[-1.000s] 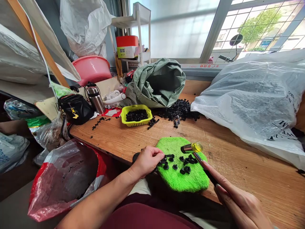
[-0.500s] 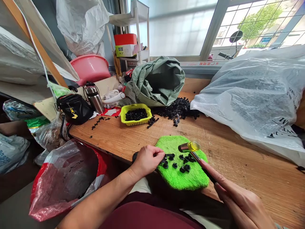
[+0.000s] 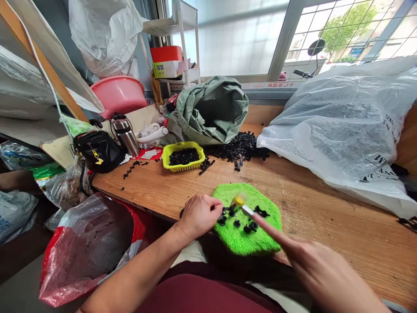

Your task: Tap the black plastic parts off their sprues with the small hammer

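Observation:
My right hand [image 3: 302,256] grips a small hammer [image 3: 248,211] by its handle, index finger stretched along it. The hammer's head, with a yellow face on top, is blurred and sits right over a black part at the left of the green cloth pad [image 3: 250,245]. My left hand [image 3: 202,214] is closed at the pad's left edge, thumb and forefinger pinching the end of a small black plastic part [image 3: 225,210]. Several round black plastic pieces [image 3: 237,223] lie loose on the pad near the hammer.
Behind the pad stand a yellow basket [image 3: 187,167] of black parts, a heap of black parts [image 3: 243,145] and an open green sack [image 3: 192,108]. A large white plastic bag [image 3: 312,126] covers the table's right. Below left hangs a red-and-clear bag [image 3: 91,243].
The hammer has swung left and down, from above the pad's middle onto the part by my left hand. My left hand keeps its pinch. The view has shifted slightly.

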Action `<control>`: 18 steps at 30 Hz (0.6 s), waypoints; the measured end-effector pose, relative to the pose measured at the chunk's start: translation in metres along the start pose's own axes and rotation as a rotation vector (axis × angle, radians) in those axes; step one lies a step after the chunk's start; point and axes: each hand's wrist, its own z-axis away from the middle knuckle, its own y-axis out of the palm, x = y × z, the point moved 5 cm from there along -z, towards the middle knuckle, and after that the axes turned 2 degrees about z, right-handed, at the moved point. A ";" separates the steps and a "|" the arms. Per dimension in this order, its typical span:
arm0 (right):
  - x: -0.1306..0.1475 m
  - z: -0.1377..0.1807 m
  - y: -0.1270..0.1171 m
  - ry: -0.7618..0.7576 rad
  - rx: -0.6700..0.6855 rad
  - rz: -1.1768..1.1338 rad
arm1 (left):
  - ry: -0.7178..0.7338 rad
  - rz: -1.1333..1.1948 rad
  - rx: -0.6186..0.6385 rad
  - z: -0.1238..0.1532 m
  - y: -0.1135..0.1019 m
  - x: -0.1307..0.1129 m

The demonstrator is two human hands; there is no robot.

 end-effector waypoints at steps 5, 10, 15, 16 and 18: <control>0.004 -0.001 0.004 -0.019 -0.007 -0.011 | -0.021 0.025 0.009 -0.002 0.001 0.001; 0.002 0.002 0.014 0.005 0.039 -0.020 | -0.024 0.199 0.011 -0.004 0.007 0.008; -0.031 0.013 0.016 0.238 -0.137 -0.512 | -0.269 0.986 0.082 -0.005 0.017 0.028; -0.041 0.016 0.016 0.325 -0.204 -0.642 | -0.304 1.119 0.063 -0.006 0.016 0.030; -0.057 0.021 0.019 0.475 -0.309 -0.889 | -0.310 1.269 0.046 -0.008 0.013 0.030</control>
